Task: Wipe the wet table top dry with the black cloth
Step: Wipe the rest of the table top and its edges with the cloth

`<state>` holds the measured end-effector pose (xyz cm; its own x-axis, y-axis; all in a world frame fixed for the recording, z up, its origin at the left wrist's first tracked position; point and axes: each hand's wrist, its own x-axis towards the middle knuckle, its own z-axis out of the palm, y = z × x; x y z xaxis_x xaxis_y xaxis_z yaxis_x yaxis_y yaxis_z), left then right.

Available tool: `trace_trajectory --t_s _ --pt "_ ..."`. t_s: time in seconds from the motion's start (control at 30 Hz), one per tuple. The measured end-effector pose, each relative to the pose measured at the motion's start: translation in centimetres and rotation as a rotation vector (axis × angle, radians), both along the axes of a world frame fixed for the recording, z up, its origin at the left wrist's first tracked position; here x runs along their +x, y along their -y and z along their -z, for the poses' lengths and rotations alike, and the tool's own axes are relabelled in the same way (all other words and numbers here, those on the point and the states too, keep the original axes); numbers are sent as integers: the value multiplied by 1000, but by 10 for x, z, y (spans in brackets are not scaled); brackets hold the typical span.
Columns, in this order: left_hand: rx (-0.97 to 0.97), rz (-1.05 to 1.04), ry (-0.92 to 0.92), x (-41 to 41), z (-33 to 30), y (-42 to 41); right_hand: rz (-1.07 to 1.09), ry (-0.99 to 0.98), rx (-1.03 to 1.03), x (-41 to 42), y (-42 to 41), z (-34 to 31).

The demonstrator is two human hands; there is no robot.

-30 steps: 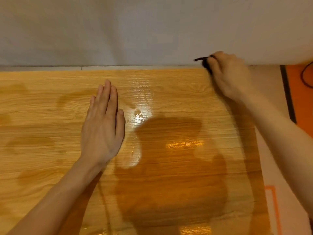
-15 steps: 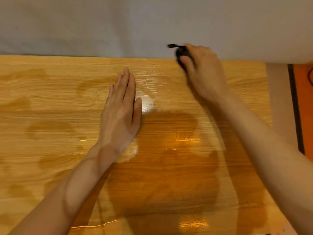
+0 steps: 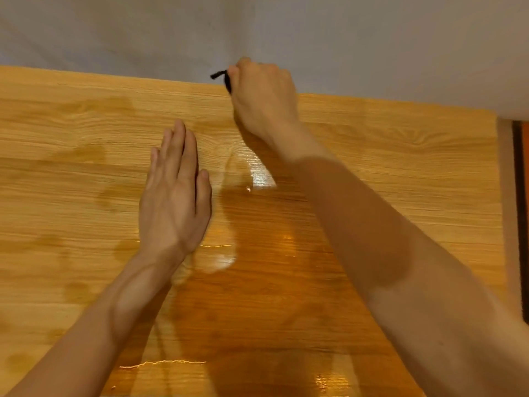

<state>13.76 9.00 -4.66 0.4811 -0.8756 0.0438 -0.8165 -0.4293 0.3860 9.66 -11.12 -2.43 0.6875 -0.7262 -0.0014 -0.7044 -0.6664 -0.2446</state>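
The black cloth (image 3: 224,78) is bunched small in my right hand (image 3: 262,96), fingers curled round it, at the far edge of the table top (image 3: 400,156), against the pale wall (image 3: 286,30). My left hand (image 3: 174,193) lies flat, fingers straight together. The wood-grain surface gleams wet, with darker damp patches.
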Motion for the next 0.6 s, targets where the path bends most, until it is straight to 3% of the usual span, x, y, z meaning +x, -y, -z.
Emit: trace_trajectory --t_s 0.13,0.33,0.43,0.6 --pt "-30 29 -8 1 0 -3 39 100 177 -33 14 -3" --pt "-43 8 -44 -1 -1 -3 347 -27 76 -134 50 -15" --pt "-58 2 -47 -1 -3 -2 311 -6 63 -89 33 -11" --pt "-58 4 -38 -1 -2 -1 52 92 65 30 -27 1"
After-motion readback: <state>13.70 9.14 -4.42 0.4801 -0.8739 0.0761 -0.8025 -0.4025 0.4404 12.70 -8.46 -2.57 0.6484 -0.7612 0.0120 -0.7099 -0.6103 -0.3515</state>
